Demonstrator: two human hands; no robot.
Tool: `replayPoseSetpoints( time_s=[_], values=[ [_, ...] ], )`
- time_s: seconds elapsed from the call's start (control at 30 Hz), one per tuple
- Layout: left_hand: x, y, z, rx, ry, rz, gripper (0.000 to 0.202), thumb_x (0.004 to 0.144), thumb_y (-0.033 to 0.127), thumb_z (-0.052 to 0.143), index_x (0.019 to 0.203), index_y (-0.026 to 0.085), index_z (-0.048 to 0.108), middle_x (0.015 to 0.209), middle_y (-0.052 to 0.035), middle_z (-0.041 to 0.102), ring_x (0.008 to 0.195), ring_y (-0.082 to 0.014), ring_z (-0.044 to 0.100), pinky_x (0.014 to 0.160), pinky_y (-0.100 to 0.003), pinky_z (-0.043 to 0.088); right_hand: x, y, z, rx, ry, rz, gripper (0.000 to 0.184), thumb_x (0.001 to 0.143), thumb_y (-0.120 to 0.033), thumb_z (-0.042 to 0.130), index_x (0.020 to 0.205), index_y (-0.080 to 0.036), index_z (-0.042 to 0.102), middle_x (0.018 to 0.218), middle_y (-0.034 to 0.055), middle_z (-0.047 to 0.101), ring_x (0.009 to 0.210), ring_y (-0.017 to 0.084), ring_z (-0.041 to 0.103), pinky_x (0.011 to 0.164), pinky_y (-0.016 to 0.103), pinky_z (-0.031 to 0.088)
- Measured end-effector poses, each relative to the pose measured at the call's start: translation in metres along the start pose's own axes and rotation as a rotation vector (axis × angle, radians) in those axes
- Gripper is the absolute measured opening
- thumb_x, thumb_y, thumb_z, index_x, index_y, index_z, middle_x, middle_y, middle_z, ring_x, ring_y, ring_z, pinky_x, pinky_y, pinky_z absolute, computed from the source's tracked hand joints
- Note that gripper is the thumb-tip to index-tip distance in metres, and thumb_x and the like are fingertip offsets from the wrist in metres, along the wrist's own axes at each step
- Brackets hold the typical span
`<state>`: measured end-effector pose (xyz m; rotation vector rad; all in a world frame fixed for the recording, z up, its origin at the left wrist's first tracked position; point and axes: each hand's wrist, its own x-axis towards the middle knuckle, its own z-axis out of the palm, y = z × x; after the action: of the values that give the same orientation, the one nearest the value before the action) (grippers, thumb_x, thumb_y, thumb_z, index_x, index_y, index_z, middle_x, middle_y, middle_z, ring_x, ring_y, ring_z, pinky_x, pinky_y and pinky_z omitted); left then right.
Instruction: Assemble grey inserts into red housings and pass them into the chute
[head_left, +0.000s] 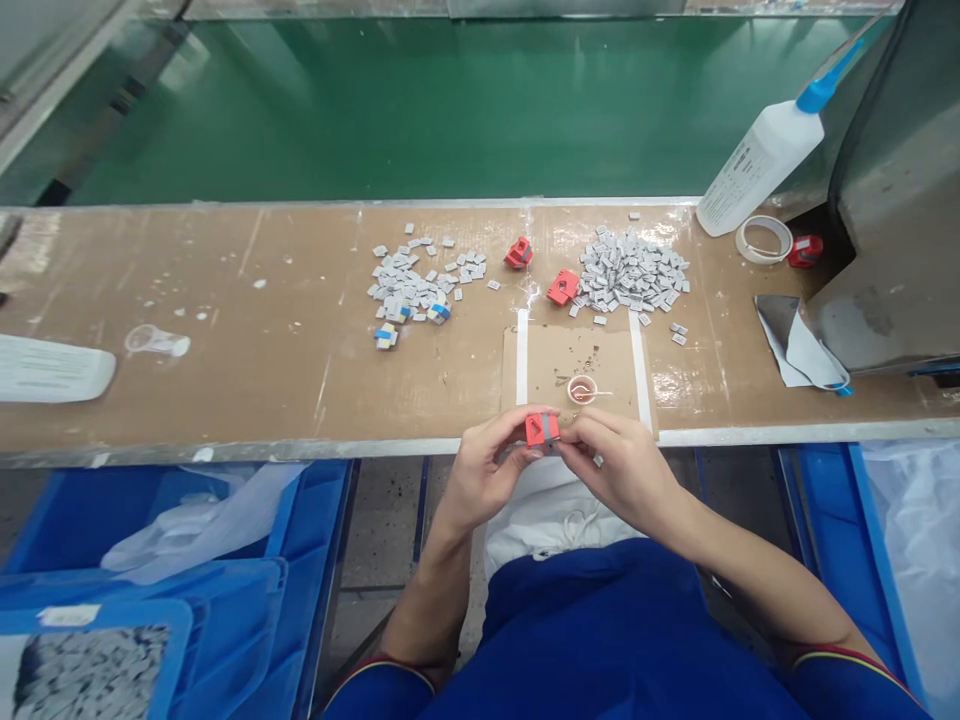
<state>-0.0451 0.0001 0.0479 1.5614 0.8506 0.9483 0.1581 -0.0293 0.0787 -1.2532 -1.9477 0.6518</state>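
Between the thumb and fingers of my left hand (486, 468) is a small red plastic block with a grey band (541, 430), held at the table's front edge. My right hand (619, 462) is closed in a pinch at the block's right side; whatever its fingertips hold is too small to make out. Just beyond my hands stands a small round cup (582, 389) of reddish liquid with a thin white stick across it. It sits on a cardboard sheet (551, 355) with white tape strips. Two more red pieces, one upper (518, 253) and one lower (562, 288), lie farther back.
Small grey-white tiles form a right pile (630, 270) and a left pile (409, 280), with blue-yellow pieces (386, 336) beside the latter. A white bottle (761, 165) and tape roll (763, 240) stand right. Behind runs a green belt (450, 110); blue bins (315, 540) sit below.
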Motion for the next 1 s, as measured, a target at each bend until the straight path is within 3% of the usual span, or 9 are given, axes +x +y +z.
replayPoseSetpoints(
  time_s=[0.17, 0.37, 0.47, 0.6, 0.7, 0.8, 0.87, 0.93, 1.0],
  values=[
    [0.003, 0.001, -0.004, -0.024, -0.027, 0.013, 0.037, 0.096, 0.037, 0.072, 0.128, 0.018, 0.074, 0.127, -0.0153, 0.076, 0.109, -0.0253, 0.075, 0.091, -0.032, 0.062, 0.006, -0.007, -0.012, 0.057, -0.073, 0.017, 0.019, 0.104, -0.020, 0.053, 0.089, -0.019, 0.064, 0.078, 0.0017, 0.063, 0.065, 0.013, 0.054, 0.061, 0.024, 0.042],
    [-0.001, -0.001, 0.003, -0.003, 0.017, -0.017, 0.033, 0.098, 0.034, 0.070, 0.125, 0.016, 0.073, 0.120, -0.0137, 0.078, 0.102, -0.0228, 0.077, 0.088, -0.029, 0.064, 0.005, 0.004, 0.004, 0.134, -0.002, 0.034, 0.021, 0.101, -0.018, 0.055, 0.079, -0.020, 0.056, 0.071, -0.0015, 0.055, 0.059, 0.012, 0.050, 0.056, 0.023, 0.037],
    [0.003, 0.009, 0.003, 0.041, 0.040, 0.013, 0.032, 0.099, 0.030, 0.068, 0.128, 0.018, 0.072, 0.123, -0.0127, 0.078, 0.101, -0.0213, 0.077, 0.087, -0.027, 0.064, 0.005, -0.002, -0.001, 0.130, 0.033, 0.037, 0.019, 0.101, -0.017, 0.053, 0.082, -0.019, 0.056, 0.074, -0.0007, 0.056, 0.062, 0.012, 0.052, 0.059, 0.023, 0.039],
    [0.030, 0.033, 0.005, 0.110, -0.043, 0.201, 0.038, 0.098, 0.031, 0.071, 0.135, 0.023, 0.070, 0.133, -0.0119, 0.074, 0.122, -0.0247, 0.072, 0.099, -0.030, 0.061, 0.008, -0.011, -0.035, 0.135, 0.056, 0.007, 0.013, 0.100, -0.014, 0.053, 0.088, -0.019, 0.056, 0.080, 0.0008, 0.058, 0.069, 0.013, 0.054, 0.064, 0.023, 0.042],
    [0.058, 0.051, 0.024, 0.191, -0.183, 0.346, 0.041, 0.099, 0.032, 0.070, 0.139, 0.026, 0.067, 0.130, -0.0101, 0.076, 0.122, -0.0225, 0.072, 0.103, -0.029, 0.059, -0.001, -0.010, -0.066, 0.146, 0.113, -0.010, 0.015, 0.098, -0.012, 0.056, 0.087, -0.021, 0.053, 0.077, -0.0019, 0.056, 0.068, 0.012, 0.052, 0.063, 0.021, 0.040],
    [0.088, 0.062, 0.049, 0.297, -0.417, 0.443, 0.050, 0.102, 0.034, 0.064, 0.151, 0.027, 0.057, 0.130, -0.0104, 0.076, 0.117, -0.0229, 0.075, 0.102, -0.031, 0.060, -0.027, -0.005, -0.092, 0.094, 0.213, 0.001, 0.015, 0.096, -0.013, 0.059, 0.089, -0.023, 0.050, 0.077, -0.0027, 0.057, 0.069, 0.011, 0.053, 0.064, 0.021, 0.040],
    [0.115, 0.060, 0.052, 0.421, -0.530, 0.501, 0.054, 0.103, 0.037, 0.061, 0.156, 0.029, 0.051, 0.134, -0.0095, 0.075, 0.113, -0.0249, 0.076, 0.097, -0.034, 0.063, -0.054, 0.006, -0.111, -0.039, 0.307, 0.027, 0.016, 0.096, -0.014, 0.058, 0.087, -0.023, 0.048, 0.076, -0.0028, 0.057, 0.067, 0.012, 0.052, 0.064, 0.022, 0.039],
    [0.151, 0.044, 0.034, 0.600, -0.436, 0.548, 0.055, 0.103, 0.037, 0.059, 0.157, 0.036, 0.048, 0.139, -0.0044, 0.072, 0.109, -0.0260, 0.077, 0.092, -0.037, 0.065, -0.088, 0.026, -0.140, -0.254, 0.396, 0.139, 0.016, 0.095, -0.015, 0.057, 0.084, -0.023, 0.049, 0.072, -0.0027, 0.057, 0.063, 0.012, 0.051, 0.060, 0.022, 0.038],
    [0.195, 0.014, 0.000, 0.853, -0.172, 0.512, 0.057, 0.102, 0.036, 0.057, 0.156, 0.051, 0.044, 0.154, 0.0068, 0.061, 0.128, -0.0326, 0.068, 0.109, -0.056, 0.057, -0.126, 0.056, -0.180, -0.489, 0.463, 0.385, 0.015, 0.095, -0.019, 0.056, 0.080, -0.022, 0.053, 0.068, -0.0020, 0.058, 0.059, 0.012, 0.052, 0.058, 0.022, 0.037]
  ],
)
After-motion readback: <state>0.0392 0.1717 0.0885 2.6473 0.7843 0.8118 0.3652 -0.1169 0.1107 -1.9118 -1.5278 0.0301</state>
